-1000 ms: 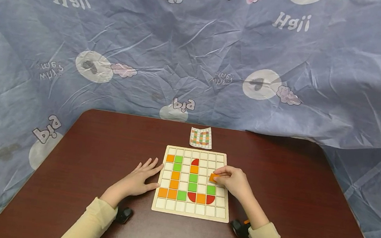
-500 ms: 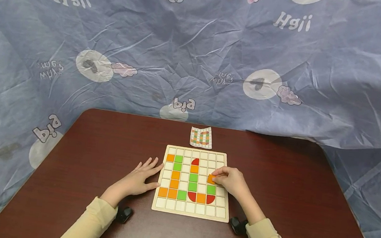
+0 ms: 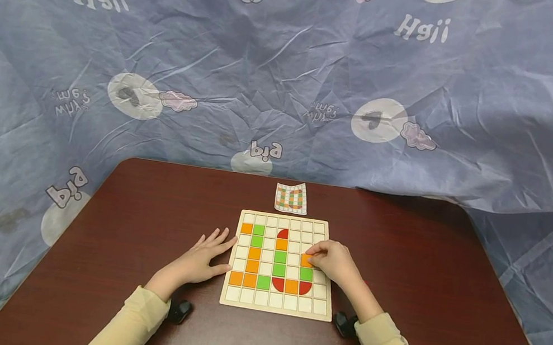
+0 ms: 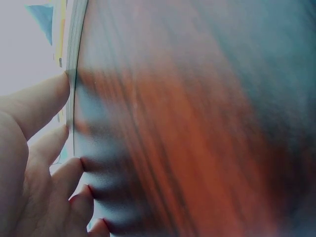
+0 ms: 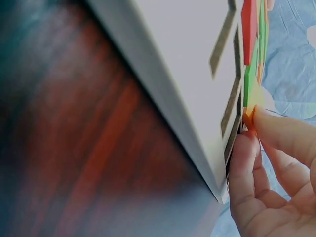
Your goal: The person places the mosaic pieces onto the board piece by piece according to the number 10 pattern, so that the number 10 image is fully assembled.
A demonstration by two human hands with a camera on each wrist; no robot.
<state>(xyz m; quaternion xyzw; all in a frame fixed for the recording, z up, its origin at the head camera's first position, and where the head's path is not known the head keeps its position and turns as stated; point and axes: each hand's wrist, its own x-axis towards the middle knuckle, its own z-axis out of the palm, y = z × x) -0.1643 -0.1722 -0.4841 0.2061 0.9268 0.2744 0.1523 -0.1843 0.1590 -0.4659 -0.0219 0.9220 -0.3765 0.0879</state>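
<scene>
A pale grid board [image 3: 249, 301] lies on the table with orange and green square tiles and red quarter-round tiles set in several of its cells. My right hand [image 3: 339, 262] is over the board's right side, pinching an orange square tile [image 3: 306, 261] between thumb and fingers. That tile sits at its cell just beyond a green tile [image 3: 306, 274]. In the right wrist view the thumb presses on the orange tile [image 5: 249, 117]. My left hand [image 3: 195, 262] rests on the table with fingers spread, thumb and index fingertip touching the board's left edge [image 4: 73, 98].
A small printed card [image 3: 292, 198] with a coloured grid pattern lies behind the board, its corners slightly curled. The dark wooden table [image 3: 171, 206] extends around the board. A blue-grey printed cloth [image 3: 286, 83] hangs behind the table.
The orange tile, tilted in my right fingers at first, has come down and lined up in the cell beyond the green tile. My left hand has stayed where it was.
</scene>
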